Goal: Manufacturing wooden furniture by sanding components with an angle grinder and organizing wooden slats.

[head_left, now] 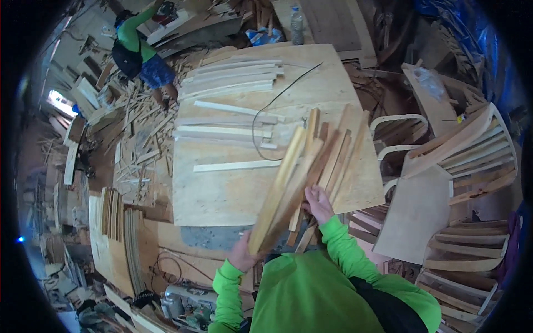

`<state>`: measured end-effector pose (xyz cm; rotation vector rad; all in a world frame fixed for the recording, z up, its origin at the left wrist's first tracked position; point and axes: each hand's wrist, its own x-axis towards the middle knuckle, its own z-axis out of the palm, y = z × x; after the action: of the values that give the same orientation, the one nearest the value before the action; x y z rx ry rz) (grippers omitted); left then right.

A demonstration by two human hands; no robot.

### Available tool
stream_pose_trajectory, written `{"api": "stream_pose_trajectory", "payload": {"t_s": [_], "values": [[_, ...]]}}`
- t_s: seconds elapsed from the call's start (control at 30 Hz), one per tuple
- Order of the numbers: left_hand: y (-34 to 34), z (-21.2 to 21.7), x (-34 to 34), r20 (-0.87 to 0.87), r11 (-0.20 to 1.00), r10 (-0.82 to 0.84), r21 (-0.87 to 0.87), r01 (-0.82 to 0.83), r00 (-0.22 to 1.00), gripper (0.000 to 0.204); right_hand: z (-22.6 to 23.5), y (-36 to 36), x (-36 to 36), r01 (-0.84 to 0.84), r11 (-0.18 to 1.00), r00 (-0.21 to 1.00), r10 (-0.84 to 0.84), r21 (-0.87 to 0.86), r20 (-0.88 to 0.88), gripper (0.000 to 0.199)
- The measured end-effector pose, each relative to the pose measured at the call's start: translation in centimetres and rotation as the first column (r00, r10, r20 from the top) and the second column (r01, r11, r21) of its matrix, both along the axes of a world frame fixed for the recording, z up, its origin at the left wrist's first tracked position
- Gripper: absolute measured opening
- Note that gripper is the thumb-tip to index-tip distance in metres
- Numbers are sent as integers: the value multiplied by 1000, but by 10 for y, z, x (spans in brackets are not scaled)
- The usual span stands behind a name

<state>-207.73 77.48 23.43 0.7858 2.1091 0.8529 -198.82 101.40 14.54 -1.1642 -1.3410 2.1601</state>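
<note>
My left hand (pixel 242 253) is wrapped round the near end of some long wooden slats (pixel 277 191), which slant up and away over the plywood tabletop (pixel 222 197). My right hand (pixel 318 204) has its fingers curled against the edge of a darker wooden slat beside them; the fingertips are partly hidden. Just beyond it a loose bundle of brown slats (pixel 341 155) lies on the right part of the table, some ends jutting past the near edge. Pale strips (pixel 233 75) are laid in rows on the left and far parts of the tabletop.
A thin black cable (pixel 277 94) curves over the table. A plastic bottle (pixel 297 26) stands at its far edge. Curved slatted frames (pixel 477 155) crowd the right side. Wood scraps (pixel 139 144) litter the floor at left, near a person in green (pixel 136 41). Stacked strips (pixel 112 213) sit lower left.
</note>
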Motion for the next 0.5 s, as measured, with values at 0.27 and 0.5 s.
{"api": "stream_pose_trajectory", "payload": {"t_s": [0.27,0.5], "values": [[5,-21,40,50,989,-112,-92,116,992,69,21,-39,5,-32,876,965,-98,-481,-243,34],[-5,-29,49,-170,992,-89,73,103,981,74,2,-50,-5,1,894,991,-59,-448,-116,32]]}}
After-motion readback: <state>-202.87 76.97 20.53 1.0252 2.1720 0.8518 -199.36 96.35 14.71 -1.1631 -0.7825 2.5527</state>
